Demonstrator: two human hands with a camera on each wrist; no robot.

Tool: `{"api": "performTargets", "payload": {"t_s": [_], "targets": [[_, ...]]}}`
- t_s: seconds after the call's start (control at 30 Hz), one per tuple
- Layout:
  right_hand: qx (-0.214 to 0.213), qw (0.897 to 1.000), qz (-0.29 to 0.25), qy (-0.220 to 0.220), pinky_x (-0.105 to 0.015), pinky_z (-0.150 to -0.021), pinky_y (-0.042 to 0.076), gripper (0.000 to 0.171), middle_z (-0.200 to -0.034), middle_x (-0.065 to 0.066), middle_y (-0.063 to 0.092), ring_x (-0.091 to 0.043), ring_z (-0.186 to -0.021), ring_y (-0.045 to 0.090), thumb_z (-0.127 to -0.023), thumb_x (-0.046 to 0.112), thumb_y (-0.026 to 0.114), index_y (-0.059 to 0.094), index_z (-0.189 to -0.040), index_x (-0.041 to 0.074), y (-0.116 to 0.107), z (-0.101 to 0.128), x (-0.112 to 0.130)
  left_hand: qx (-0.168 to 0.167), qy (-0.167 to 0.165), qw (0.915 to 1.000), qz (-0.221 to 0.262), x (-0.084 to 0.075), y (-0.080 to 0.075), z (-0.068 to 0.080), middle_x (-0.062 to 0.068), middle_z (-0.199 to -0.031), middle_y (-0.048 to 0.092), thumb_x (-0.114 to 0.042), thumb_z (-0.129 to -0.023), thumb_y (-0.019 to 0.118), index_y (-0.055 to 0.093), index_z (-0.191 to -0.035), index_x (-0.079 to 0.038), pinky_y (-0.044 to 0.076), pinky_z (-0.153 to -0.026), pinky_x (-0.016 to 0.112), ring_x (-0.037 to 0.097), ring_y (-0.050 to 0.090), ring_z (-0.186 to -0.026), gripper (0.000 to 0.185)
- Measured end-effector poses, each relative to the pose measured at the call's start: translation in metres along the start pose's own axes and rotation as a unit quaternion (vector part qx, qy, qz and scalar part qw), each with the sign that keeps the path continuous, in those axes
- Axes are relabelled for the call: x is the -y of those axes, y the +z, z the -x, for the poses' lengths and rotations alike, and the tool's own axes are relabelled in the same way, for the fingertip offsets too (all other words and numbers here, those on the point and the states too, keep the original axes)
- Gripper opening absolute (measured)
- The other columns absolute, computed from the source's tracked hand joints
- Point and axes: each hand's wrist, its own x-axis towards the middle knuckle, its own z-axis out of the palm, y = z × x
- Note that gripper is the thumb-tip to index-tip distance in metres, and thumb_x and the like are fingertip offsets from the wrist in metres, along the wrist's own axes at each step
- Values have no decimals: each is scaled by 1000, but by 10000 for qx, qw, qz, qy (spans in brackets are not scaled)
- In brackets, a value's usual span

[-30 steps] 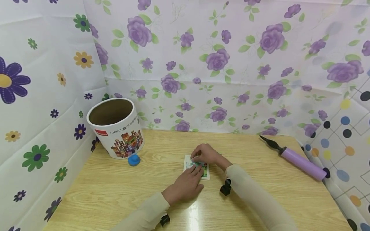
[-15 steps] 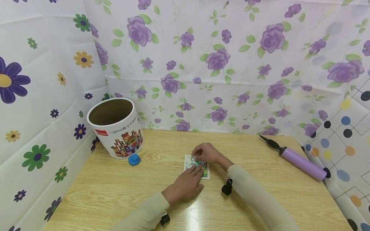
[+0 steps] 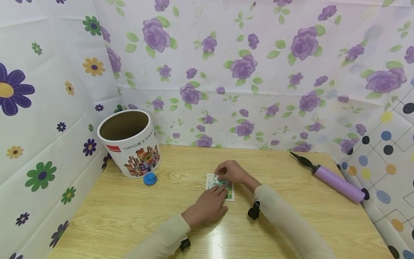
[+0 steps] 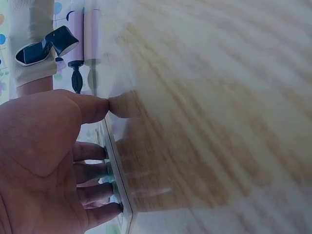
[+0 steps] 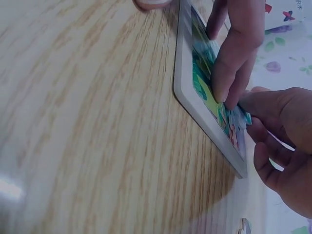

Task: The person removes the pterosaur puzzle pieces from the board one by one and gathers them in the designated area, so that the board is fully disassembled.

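A small jigsaw puzzle (image 3: 230,197) with a white border and a colourful picture lies flat on the wooden table. My left hand (image 3: 208,205) rests on it from the near side, its fingers fairly straight and the fingertips on the picture; its thumb touches the tabletop in the left wrist view. At the far side, my right hand (image 3: 231,172) pinches a small teal puzzle piece (image 5: 248,118) between thumb and fingers, right at the puzzle's surface. The left fingers (image 5: 229,68) lie close beside that piece. Part of the picture is hidden under both hands.
A large white printed bucket (image 3: 142,154) stands at the back left, with a blue toy duck (image 3: 150,179) before it. A purple hand pump (image 3: 337,182) lies at the right. Another small piece (image 5: 245,226) lies past the puzzle. Patterned cloths surround the table.
My right hand has shifted very slightly right and away, then stays at nearly the same spot over the puzzle. My left hand keeps its place.
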Motion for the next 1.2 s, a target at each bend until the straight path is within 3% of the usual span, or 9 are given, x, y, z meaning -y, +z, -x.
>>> {"api": "performTargets", "payload": {"t_s": [0.33,0.7,1.2], "targets": [[12,9999,-60,120,-26,-72,56,10,-88,9,73,-5,-76,66,-91,15,80,79,-100,15,2,1,-4,3,-337,9985,426,-4,-2,-2,11,-164,36,-43,-108,43,43,-153,-6,41,-111,55,32,39,-146,59],[4,9999,-131,101,-28,-75,57,12,-92,8,74,-5,-81,67,-91,12,79,79,-103,15,0,2,-1,-2,-504,9982,316,-4,4,-7,6,-163,38,-49,-107,40,38,-156,-8,40,-107,49,28,39,-145,63],[-53,9999,-122,10,-27,-75,58,12,-95,7,76,-5,-82,69,-92,14,78,81,-104,14,-6,11,0,45,-364,9990,266,-4,-2,-5,8,-164,37,-47,-106,48,41,-155,-7,42,-110,52,31,38,-147,64]]}}
